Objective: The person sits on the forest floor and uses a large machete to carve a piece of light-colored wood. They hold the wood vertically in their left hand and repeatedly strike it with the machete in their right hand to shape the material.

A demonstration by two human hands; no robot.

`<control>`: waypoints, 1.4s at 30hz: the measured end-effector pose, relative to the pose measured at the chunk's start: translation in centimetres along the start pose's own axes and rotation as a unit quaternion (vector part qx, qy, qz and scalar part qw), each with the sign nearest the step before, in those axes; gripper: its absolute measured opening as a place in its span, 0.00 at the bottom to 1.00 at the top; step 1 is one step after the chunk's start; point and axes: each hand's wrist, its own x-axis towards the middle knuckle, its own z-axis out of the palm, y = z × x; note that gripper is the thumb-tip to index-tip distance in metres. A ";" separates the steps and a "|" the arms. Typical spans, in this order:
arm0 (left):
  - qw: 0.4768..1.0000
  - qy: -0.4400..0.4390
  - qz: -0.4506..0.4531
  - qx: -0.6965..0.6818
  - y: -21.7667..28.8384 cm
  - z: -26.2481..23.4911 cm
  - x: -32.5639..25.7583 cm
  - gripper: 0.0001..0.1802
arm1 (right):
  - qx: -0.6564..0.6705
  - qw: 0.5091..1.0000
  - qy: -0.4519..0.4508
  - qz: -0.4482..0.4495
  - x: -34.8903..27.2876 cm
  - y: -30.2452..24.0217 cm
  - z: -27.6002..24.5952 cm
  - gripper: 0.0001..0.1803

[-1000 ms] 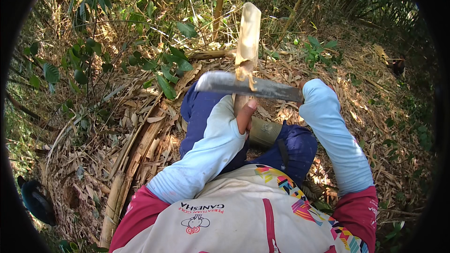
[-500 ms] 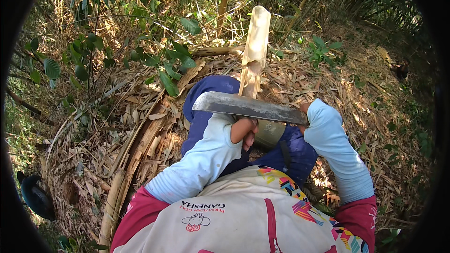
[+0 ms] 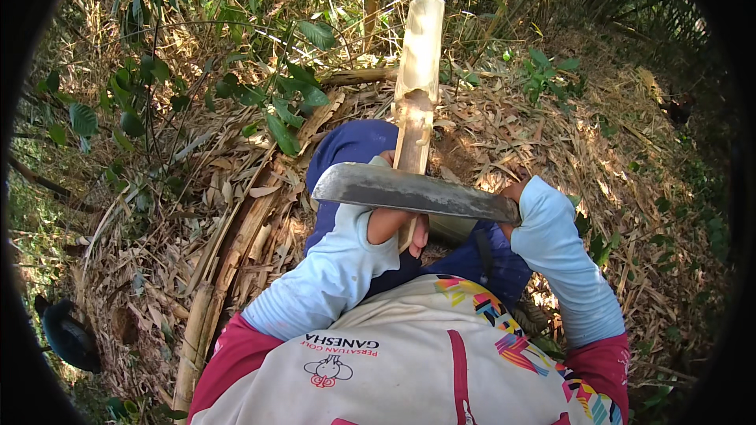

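A split length of pale bamboo [image 3: 420, 47] stands out in front of me, its hollow inner side facing up and a broken node partway along. My left hand [image 3: 391, 224] is closed round its near part, partly covered by the blade. In my right hand [image 3: 515, 192] I hold the handle end of a machete [image 3: 417, 191], its broad grey blade pointing left. The blade lies across the view over the bamboo and my left wrist; whether it touches the bamboo I cannot tell. The fingers of my right hand are mostly hidden by the sleeve and the handle.
My knees in blue trousers [image 3: 346, 145] are on both sides of the bamboo. Dry leaf litter [image 3: 504, 130] covers the ground. A long split bamboo pole [image 3: 228, 260] lies at the left, leafy stems [image 3: 287, 102] rise front left, and a dark rounded object [image 3: 69, 334] sits far left.
The bamboo has shifted a little left and away, and its near end now shows below the blade. The machete has tilted, its handle end lower, and its tip has moved slightly left.
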 end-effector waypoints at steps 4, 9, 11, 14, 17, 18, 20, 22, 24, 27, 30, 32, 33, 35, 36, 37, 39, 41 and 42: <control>1.000 0.005 -0.010 0.005 0.4 0.5 -0.7 0.31 | -0.001 0.999 0.031 -0.022 0.1 0.1 0.2 0.20; 0.996 0.030 0.012 0.089 1.2 1.8 -0.8 0.32 | 0.012 0.998 0.049 -0.050 0.0 0.3 0.5 0.19; 0.994 0.023 0.010 0.109 1.2 1.8 -0.7 0.32 | 0.023 0.997 0.045 -0.053 -0.1 0.2 0.5 0.18; 0.998 -0.002 0.025 0.056 0.4 1.0 -0.5 0.31 | 0.082 0.996 0.032 -0.033 -0.5 0.3 0.7 0.16; 0.996 -0.011 0.075 -0.055 -1.0 0.7 -0.7 0.28 | 0.106 0.991 0.054 -0.056 -0.9 0.9 1.5 0.17; 0.995 -0.005 0.080 -0.055 -0.9 1.0 -0.7 0.27 | 0.105 0.990 0.068 -0.072 -1.1 1.1 1.8 0.19; 0.996 0.036 0.062 0.057 -0.1 2.0 -0.9 0.24 | 0.300 0.953 0.036 0.025 -1.5 0.1 2.4 0.17; 0.995 0.047 0.070 0.049 0.2 2.4 -0.8 0.26 | 0.423 0.903 0.012 0.073 -1.9 -0.4 2.8 0.16; 0.993 0.051 0.096 0.040 -0.5 2.4 -0.4 0.28 | 0.487 0.870 -0.006 0.071 -1.8 -0.2 4.0 0.16; 0.988 0.055 0.126 0.068 -0.8 2.9 -0.5 0.34 | 0.596 0.797 0.002 0.102 -1.4 -1.9 5.1 0.16; 0.983 0.065 0.152 0.082 -0.9 3.1 -0.7 0.34 | 0.608 0.788 0.010 0.097 -0.6 -3.5 5.6 0.15; 0.980 0.080 0.168 0.070 -1.0 3.2 -0.7 0.34 | 0.613 0.784 -0.008 0.094 -0.4 -4.7 5.3 0.13; 0.977 0.089 0.176 0.085 -0.9 3.4 -0.6 0.34 | 0.623 0.779 -0.004 0.073 -0.2 -4.8 5.7 0.13; 0.969 0.108 0.193 0.115 -0.6 3.9 -0.5 0.35 | 0.601 0.797 0.000 0.054 0.2 -5.1 6.0 0.13; 0.966 0.119 0.201 0.113 -0.7 4.1 -0.3 0.35 | 0.589 0.807 0.002 0.045 0.5 -5.2 6.1 0.13; 0.963 0.129 0.210 0.111 -1.0 4.2 -0.1 0.36 | 0.589 0.807 0.003 0.049 0.6 -5.3 6.2 0.13; 0.953 0.144 0.239 0.116 -1.5 3.9 0.5 0.36 | 0.602 0.797 0.031 0.038 0.8 -5.8 6.4 0.15; 0.947 0.154 0.254 0.119 -1.8 3.8 0.8 0.40 | 0.604 0.796 0.018 0.047 1.0 -5.7 6.2 0.16; 0.945 0.160 0.260 0.119 -1.9 3.9 0.9 0.42 | 0.608 0.792 0.020 0.048 0.9 -5.7 6.2 0.16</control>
